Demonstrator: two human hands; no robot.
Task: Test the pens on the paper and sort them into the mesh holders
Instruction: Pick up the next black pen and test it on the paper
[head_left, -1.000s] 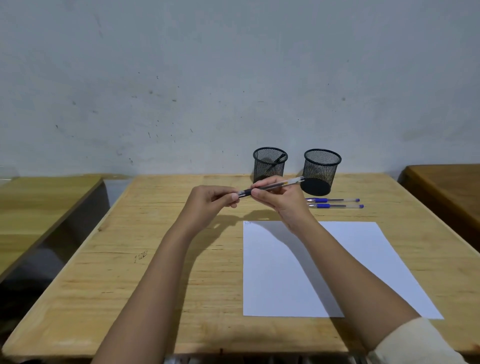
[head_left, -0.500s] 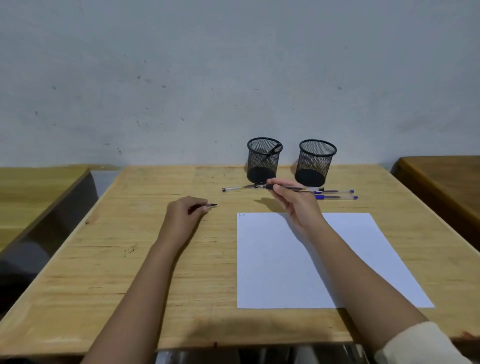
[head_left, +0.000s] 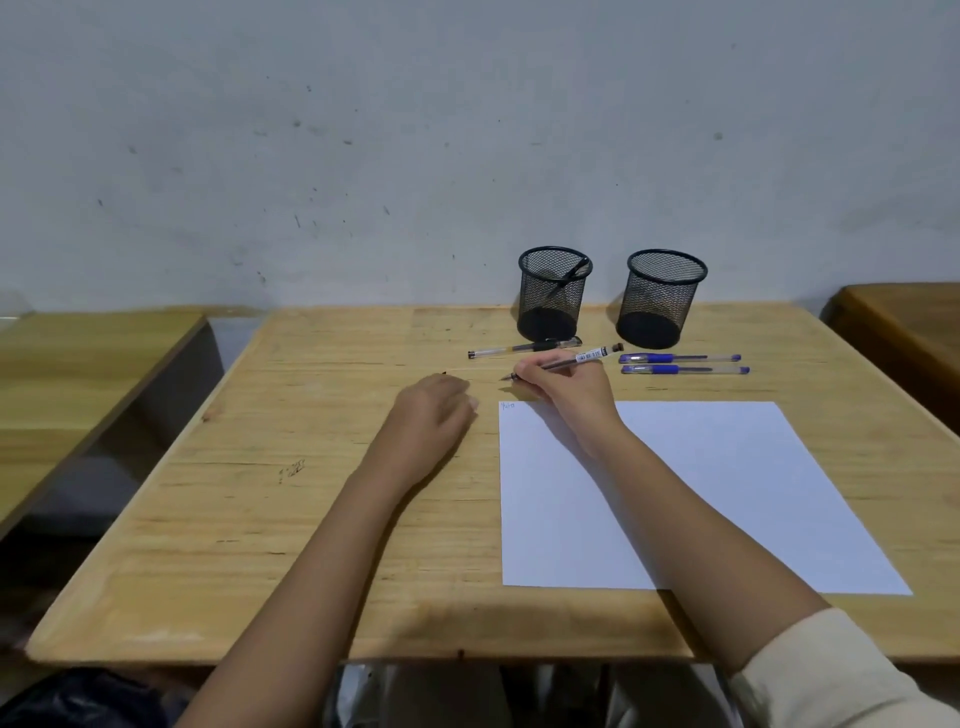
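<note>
My right hand (head_left: 566, 387) holds an uncapped black pen (head_left: 587, 357) in a writing grip, its tip pointing left just above the top-left corner of the white paper (head_left: 727, 493). A small scribble (head_left: 507, 406) marks that corner. My left hand (head_left: 434, 410) rests curled on the table left of the paper, a dark bit of the pen cap (head_left: 445, 372) showing past its fingers. The left mesh holder (head_left: 553, 291) has a black pen leaning inside. The right mesh holder (head_left: 662, 296) looks empty. Another black pen (head_left: 524, 349) and two blue pens (head_left: 680, 358) lie in front of the holders.
The wooden table (head_left: 311, 519) stands against a grey wall. A second wooden table (head_left: 78, 364) stands to the left across a gap, and a darker one (head_left: 904, 332) to the right.
The cap came off the black pen and stayed in my left hand, which dropped to the table. My right hand turned the pen into a writing grip and lowered it toward the paper's corner.
</note>
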